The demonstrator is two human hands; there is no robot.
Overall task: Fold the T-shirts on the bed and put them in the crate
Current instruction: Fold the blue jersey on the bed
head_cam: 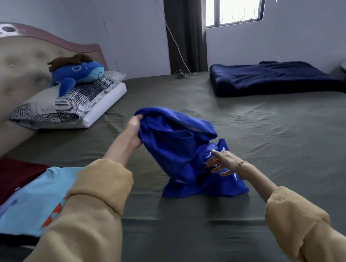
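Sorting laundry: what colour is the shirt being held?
Royal blue T-shirt with white print, head view.
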